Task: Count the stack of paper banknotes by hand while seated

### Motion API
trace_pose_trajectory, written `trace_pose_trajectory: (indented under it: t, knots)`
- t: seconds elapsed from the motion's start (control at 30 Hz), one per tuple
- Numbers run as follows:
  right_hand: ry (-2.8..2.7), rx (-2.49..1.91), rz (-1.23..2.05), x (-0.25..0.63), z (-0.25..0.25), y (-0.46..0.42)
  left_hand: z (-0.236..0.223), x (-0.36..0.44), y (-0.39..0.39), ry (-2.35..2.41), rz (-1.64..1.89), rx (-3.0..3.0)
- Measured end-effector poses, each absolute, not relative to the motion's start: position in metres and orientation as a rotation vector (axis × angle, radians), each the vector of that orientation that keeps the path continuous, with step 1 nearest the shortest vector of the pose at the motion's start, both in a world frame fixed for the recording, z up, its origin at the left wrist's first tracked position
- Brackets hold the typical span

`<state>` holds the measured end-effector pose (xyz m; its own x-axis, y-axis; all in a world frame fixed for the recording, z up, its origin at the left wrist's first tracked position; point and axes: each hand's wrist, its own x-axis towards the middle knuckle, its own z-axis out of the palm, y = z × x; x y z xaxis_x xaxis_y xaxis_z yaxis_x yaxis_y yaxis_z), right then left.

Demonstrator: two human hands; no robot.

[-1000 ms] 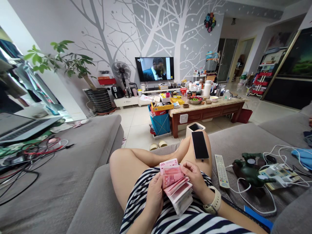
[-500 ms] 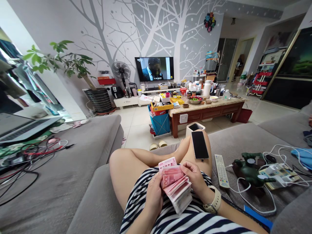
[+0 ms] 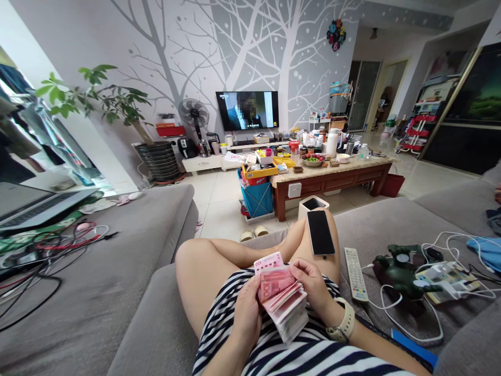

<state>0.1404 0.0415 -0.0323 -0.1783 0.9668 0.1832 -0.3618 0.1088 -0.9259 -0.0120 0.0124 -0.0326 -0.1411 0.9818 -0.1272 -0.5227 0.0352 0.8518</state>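
Note:
A thick stack of red banknotes (image 3: 278,300) marked 100 is held over my lap, on striped cloth. My left hand (image 3: 247,308) grips the stack from its left side, thumb on top. At the upper right edge, my right hand (image 3: 311,284) pinches a note between thumb and fingers. The top notes fan upward, while the rest of the stack bends down toward me. On my right knee lies a dark-screened phone (image 3: 321,233). Beyond my right hand, a pale remote control (image 3: 356,274) rests on the sofa.
Right of the remote sit a dark green figure (image 3: 403,277) and a power strip (image 3: 450,282) with white cables. A laptop (image 3: 47,206) and tangled cables (image 3: 43,256) lie on the left sofa section. Ahead stands a crowded coffee table (image 3: 332,180) beside a blue bin (image 3: 256,201).
Both hands and the banknotes stay almost exactly where they were. The picture on the television differs slightly.

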Motion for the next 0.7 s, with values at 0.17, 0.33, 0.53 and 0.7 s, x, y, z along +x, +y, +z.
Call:
trace_pose_trajectory:
  t: [0.17, 0.33, 0.53, 0.7]
  knots:
    - [-1.152, -0.727, 1.403, 0.1405, -0.0339, 0.0397, -0.0316, -0.0117, 0.0119, 0.959, 1.492, 0.651]
    - [-1.147, -0.721, 1.41, 0.1408, -0.0354, 0.0394, -0.0302, -0.0119, 0.0114, 0.962, 1.481, 0.663]
    - [-1.145, -0.716, 1.417, 0.1406, -0.0331, 0.0391, -0.0289, -0.0114, 0.0109, 0.991, 1.481, 0.67]
    - [-1.153, -0.732, 1.413, 0.1408, -0.0345, 0.0395, -0.0276, -0.0111, 0.0104, 0.979, 1.487, 0.642]
